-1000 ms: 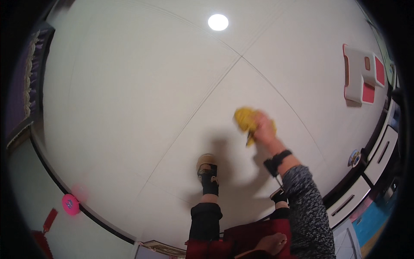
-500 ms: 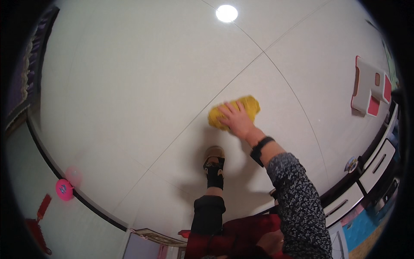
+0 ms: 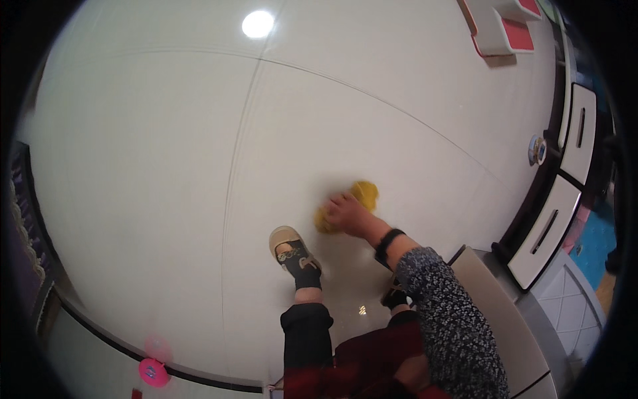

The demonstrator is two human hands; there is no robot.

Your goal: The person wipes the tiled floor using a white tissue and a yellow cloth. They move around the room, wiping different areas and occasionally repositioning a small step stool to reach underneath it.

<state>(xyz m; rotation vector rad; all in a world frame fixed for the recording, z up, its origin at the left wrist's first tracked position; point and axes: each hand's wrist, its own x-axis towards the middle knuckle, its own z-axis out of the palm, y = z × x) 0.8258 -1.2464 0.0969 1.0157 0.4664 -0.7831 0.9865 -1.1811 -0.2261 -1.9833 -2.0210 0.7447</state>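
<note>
Cloth (image 3: 365, 193), yellow, lies on the floor (image 3: 146, 166) farther right of our left shoe (image 3: 286, 238); our right hand (image 3: 348, 214), spread before, has its grip clamped on it, so we seem to wipe another patch.

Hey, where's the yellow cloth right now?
The yellow cloth is in the head view, just right of centre, bunched under the right hand, ahead and to the right of the tan-toed shoe.
</note>
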